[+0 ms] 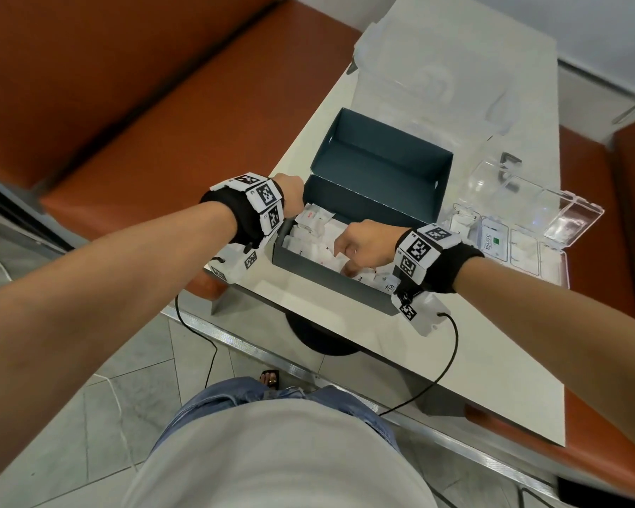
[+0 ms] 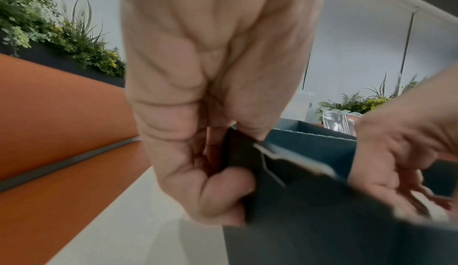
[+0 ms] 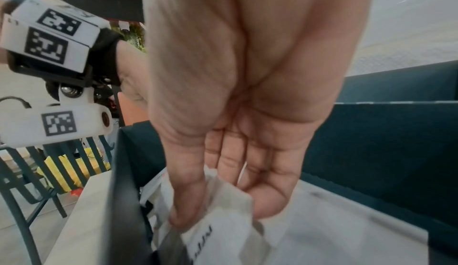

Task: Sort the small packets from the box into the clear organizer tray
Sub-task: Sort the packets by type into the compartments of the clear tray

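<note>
A dark teal cardboard box (image 1: 330,284) with its lid flipped back stands on the pale table and holds several small white packets (image 1: 316,229). My left hand (image 1: 290,194) grips the box's left wall (image 2: 238,155), thumb inside and fingers outside. My right hand (image 1: 360,247) is down in the box, thumb and fingers pinching a white packet (image 3: 218,216) among the others. The clear organizer tray (image 1: 510,243) lies to the right of the box with its lid up; some compartments hold packets, one labelled Stevia (image 1: 493,243).
An orange bench (image 1: 107,104) runs along the table's far left side. Clear plastic lids or containers (image 1: 437,67) sit further back on the table. Black cables (image 1: 437,379) hang from both wrist units over the table's near edge.
</note>
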`<move>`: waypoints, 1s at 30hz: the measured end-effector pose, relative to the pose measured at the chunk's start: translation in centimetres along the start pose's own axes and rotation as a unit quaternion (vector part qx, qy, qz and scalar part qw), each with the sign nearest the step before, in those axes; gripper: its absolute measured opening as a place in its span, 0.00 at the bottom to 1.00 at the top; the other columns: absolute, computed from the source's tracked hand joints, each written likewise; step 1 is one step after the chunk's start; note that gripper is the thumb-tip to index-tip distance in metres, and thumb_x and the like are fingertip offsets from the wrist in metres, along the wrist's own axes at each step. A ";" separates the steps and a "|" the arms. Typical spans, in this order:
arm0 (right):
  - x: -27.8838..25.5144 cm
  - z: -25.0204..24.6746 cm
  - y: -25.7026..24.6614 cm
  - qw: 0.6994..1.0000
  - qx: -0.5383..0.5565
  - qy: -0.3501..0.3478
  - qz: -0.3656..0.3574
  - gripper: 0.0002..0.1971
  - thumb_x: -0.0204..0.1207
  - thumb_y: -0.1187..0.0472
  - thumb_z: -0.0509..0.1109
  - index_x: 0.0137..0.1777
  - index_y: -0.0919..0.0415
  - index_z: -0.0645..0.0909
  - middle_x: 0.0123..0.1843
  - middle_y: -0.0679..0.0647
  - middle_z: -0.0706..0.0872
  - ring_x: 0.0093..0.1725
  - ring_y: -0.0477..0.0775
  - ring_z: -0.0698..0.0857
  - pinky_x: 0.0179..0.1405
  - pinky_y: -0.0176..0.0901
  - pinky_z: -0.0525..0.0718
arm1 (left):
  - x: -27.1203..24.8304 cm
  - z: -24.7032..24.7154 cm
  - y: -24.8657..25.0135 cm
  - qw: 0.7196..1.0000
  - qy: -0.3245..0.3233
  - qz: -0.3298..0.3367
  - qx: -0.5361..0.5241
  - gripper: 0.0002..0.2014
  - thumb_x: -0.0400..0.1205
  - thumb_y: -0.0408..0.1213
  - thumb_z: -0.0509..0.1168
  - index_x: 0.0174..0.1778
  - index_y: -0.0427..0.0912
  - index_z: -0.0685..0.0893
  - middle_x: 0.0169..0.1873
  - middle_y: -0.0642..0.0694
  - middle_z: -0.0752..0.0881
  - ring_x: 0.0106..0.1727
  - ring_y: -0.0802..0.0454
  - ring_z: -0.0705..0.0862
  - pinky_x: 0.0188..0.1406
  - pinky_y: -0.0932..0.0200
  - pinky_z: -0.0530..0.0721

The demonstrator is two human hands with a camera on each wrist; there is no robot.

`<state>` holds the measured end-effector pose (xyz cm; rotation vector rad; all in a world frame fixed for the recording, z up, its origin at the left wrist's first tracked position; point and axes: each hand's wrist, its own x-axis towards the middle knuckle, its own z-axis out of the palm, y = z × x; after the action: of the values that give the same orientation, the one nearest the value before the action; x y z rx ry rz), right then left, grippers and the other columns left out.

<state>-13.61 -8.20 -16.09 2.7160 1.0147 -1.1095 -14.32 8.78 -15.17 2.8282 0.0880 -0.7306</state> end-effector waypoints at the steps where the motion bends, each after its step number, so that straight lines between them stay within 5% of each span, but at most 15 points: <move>1: -0.1 -0.1 0.1 1.000 0.012 0.017 -0.005 0.20 0.72 0.55 0.77 0.62 0.62 0.83 0.32 0.50 0.82 0.39 0.53 0.80 0.45 0.45 0.82 | -0.1 0.0 0.0 1.000 0.002 0.000 -0.006 0.15 0.89 0.32 0.55 0.65 0.27 0.78 0.49 0.34 0.83 0.49 0.39 0.82 0.26 0.62 0.71; 4: -0.7 -0.8 0.9 0.996 0.053 0.071 -0.006 0.19 0.71 0.55 0.78 0.59 0.61 0.84 0.25 0.47 0.78 0.32 0.49 0.80 0.43 0.42 0.81 | 0.1 0.0 -0.2 0.999 0.001 -0.006 -0.037 0.14 0.88 0.36 0.58 0.62 0.28 0.80 0.32 0.43 0.77 0.37 0.44 0.78 0.24 0.65 0.69; 7: -1.7 -2.0 2.1 0.986 0.125 0.109 0.004 0.15 0.70 0.56 0.78 0.55 0.61 0.86 0.24 0.45 0.80 0.30 0.49 0.83 0.41 0.39 0.81 | 0.0 -0.3 -0.7 0.997 -0.011 -0.022 -0.079 0.16 0.85 0.46 0.63 0.50 0.32 0.80 0.29 0.43 0.77 0.28 0.50 0.76 0.27 0.62 0.73; 9: -2.7 -2.6 3.1 0.968 0.215 0.128 0.008 0.13 0.70 0.60 0.79 0.54 0.61 0.87 0.27 0.42 0.85 0.37 0.52 0.88 0.43 0.43 0.86 | 0.0 -0.8 -0.8 0.996 0.004 -0.023 -0.087 0.21 0.84 0.51 0.64 0.49 0.31 0.81 0.34 0.41 0.84 0.32 0.47 0.82 0.33 0.58 0.79; 12: -4.5 -3.5 4.6 0.912 0.376 0.161 0.010 0.11 0.71 0.66 0.78 0.53 0.64 0.87 0.45 0.55 0.92 0.48 0.55 0.91 0.47 0.49 0.90 | 0.0 -2.2 0.0 0.981 0.137 -0.013 -0.136 0.19 0.85 0.49 0.64 0.57 0.34 0.83 0.48 0.39 0.86 0.45 0.43 0.87 0.41 0.53 0.84; 14: -5.9 -4.0 5.4 0.868 0.459 0.189 -0.002 0.08 0.71 0.68 0.77 0.50 0.64 0.87 0.47 0.57 0.92 0.49 0.56 0.91 0.43 0.46 0.90 | 0.0 -3.3 1.1 0.952 0.220 0.028 -0.210 0.15 0.86 0.47 0.62 0.58 0.39 0.83 0.49 0.43 0.86 0.47 0.46 0.85 0.44 0.54 0.83; 16: -7.2 -4.5 6.1 0.832 0.512 0.212 -0.021 0.06 0.72 0.68 0.76 0.47 0.62 0.87 0.46 0.56 0.92 0.48 0.56 0.91 0.42 0.44 0.89 | -0.1 -4.4 2.4 0.916 0.236 0.075 -0.315 0.15 0.86 0.49 0.61 0.57 0.42 0.83 0.48 0.46 0.87 0.47 0.49 0.86 0.47 0.56 0.86; 19: -8.7 -5.5 7.0 0.768 0.592 0.239 -0.046 0.08 0.73 0.70 0.74 0.51 0.65 0.86 0.48 0.57 0.92 0.49 0.56 0.91 0.44 0.44 0.89 | -0.7 -5.2 5.2 0.846 0.169 0.112 -0.493 0.19 0.85 0.55 0.59 0.59 0.43 0.83 0.51 0.48 0.89 0.50 0.55 0.88 0.49 0.59 0.88; 23: -10.5 -6.6 7.8 0.704 0.653 0.272 -0.069 0.10 0.73 0.71 0.73 0.55 0.70 0.84 0.50 0.60 0.91 0.50 0.58 0.91 0.46 0.47 0.89 | -1.4 -5.0 9.3 0.741 -0.019 0.140 -0.657 0.28 0.82 0.67 0.55 0.63 0.47 0.82 0.51 0.46 0.91 0.54 0.47 0.90 0.52 0.46 0.89; 26: -11.6 -6.8 8.6 0.694 0.654 0.297 -0.059 0.10 0.75 0.70 0.72 0.55 0.72 0.83 0.52 0.63 0.90 0.52 0.60 0.90 0.52 0.51 0.89 | -1.1 -4.1 12.2 0.662 -0.156 0.207 -0.703 0.33 0.80 0.69 0.54 0.68 0.48 0.81 0.59 0.39 0.88 0.60 0.39 0.87 0.55 0.37 0.86; 30: -12.4 -6.0 10.0 0.717 0.603 0.350 0.001 0.12 0.75 0.67 0.74 0.55 0.74 0.82 0.50 0.66 0.89 0.48 0.62 0.90 0.47 0.51 0.90 | -0.9 -3.4 16.1 0.560 -0.226 0.223 -0.765 0.14 0.86 0.48 0.58 0.59 0.46 0.82 0.55 0.37 0.87 0.57 0.35 0.87 0.51 0.33 0.87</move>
<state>-10.63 -21.40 -5.72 4.4149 0.1411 -0.8513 -11.71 -6.14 -8.64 0.8503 -0.0683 -0.6494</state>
